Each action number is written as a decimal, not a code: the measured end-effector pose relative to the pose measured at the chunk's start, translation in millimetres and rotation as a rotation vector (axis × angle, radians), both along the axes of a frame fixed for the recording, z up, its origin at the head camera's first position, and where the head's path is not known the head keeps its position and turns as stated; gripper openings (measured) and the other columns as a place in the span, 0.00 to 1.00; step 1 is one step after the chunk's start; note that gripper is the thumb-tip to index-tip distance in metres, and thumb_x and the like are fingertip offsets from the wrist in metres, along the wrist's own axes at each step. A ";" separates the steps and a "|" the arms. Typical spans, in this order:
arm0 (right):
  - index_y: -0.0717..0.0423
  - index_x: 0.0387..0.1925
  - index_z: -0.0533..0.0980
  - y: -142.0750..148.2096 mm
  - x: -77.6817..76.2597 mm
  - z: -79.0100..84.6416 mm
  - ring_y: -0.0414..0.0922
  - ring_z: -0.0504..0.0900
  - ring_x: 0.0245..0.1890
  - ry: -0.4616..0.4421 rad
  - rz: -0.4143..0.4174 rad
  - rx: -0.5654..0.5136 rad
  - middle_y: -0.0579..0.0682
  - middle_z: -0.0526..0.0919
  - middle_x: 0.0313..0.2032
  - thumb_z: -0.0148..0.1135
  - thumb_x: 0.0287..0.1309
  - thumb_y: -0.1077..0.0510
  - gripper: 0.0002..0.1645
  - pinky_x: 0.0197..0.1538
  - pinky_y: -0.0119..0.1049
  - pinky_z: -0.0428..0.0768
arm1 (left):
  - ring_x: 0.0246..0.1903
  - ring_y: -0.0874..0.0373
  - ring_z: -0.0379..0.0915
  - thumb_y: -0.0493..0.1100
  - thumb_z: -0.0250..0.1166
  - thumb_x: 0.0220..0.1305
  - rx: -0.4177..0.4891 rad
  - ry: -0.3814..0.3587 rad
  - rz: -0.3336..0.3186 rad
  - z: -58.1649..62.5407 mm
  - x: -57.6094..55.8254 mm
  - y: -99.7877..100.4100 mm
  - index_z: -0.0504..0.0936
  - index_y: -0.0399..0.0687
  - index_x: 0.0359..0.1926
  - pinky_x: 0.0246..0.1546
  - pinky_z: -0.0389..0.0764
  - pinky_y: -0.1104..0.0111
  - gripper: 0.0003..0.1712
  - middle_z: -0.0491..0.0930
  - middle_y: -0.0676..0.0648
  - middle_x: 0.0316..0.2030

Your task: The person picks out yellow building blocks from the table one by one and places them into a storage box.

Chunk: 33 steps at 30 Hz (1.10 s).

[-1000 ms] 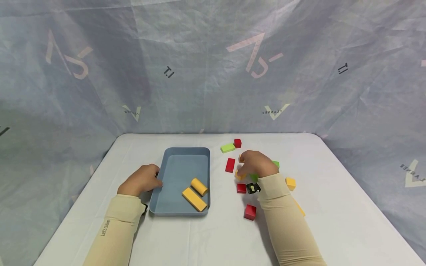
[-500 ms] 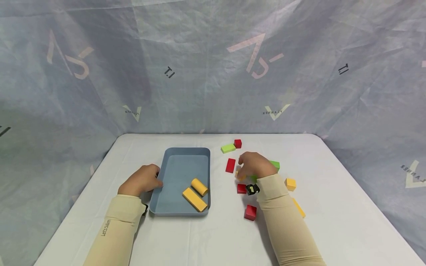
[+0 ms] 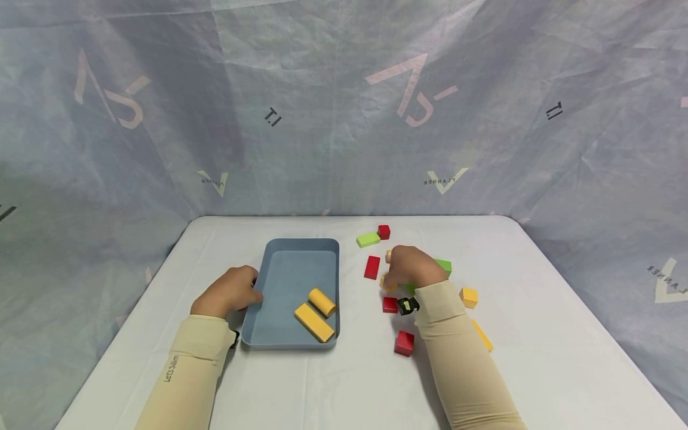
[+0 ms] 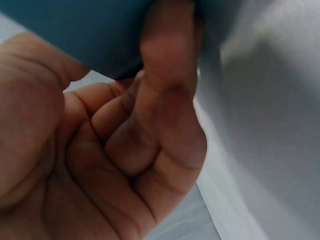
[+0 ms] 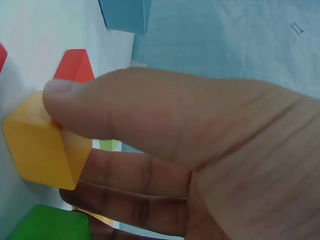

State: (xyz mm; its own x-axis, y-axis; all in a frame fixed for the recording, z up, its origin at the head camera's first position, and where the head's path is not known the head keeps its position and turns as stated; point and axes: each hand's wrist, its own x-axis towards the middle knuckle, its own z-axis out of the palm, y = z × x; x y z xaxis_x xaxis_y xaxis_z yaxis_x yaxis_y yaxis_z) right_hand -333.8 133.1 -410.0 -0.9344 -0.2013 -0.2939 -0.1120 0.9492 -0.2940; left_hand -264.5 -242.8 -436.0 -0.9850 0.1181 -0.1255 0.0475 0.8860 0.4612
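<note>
In the head view, my left hand [image 3: 228, 292] grips the left wall of a blue-grey tray [image 3: 290, 346]; its thumb is over the rim. From the left wrist view, curled fingers [image 4: 175, 125] press against the tray's outer side. A yellow half-round block [image 3: 322, 301] and a yellow rectangular block [image 3: 314, 323] lie in the tray, near its right wall. On the right, my right hand [image 3: 416, 267] pinches a yellow block [image 5: 37, 140] between thumb and fingers, low at the table. A green block [image 5: 52, 225] sits close to those fingers, partly hidden by the hand in the head view.
Near the right hand lie a red rectangular block [image 3: 372, 267], a smaller red block [image 3: 390, 305] and a red cube [image 3: 404, 343]. Farther back are a light green block [image 3: 368, 239] and another red cube [image 3: 384, 232]. A yellow cube [image 3: 469, 297] sits beside the right sleeve.
The right hand's fingers have drawn in around the yellow block, uncovering part of another yellow block behind them. My left hand and the tray have stayed in place.
</note>
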 end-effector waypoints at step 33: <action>0.48 0.26 0.78 -2.0 5.4 13.5 0.46 0.73 0.26 0.123 0.063 -0.089 0.48 0.78 0.26 0.63 0.49 0.51 0.05 0.27 0.41 0.73 | 0.19 0.55 0.70 0.35 0.64 0.47 -0.005 -0.001 -0.005 -0.9 -0.2 -0.6 0.80 0.37 0.35 0.18 0.73 0.63 0.11 0.77 0.46 0.24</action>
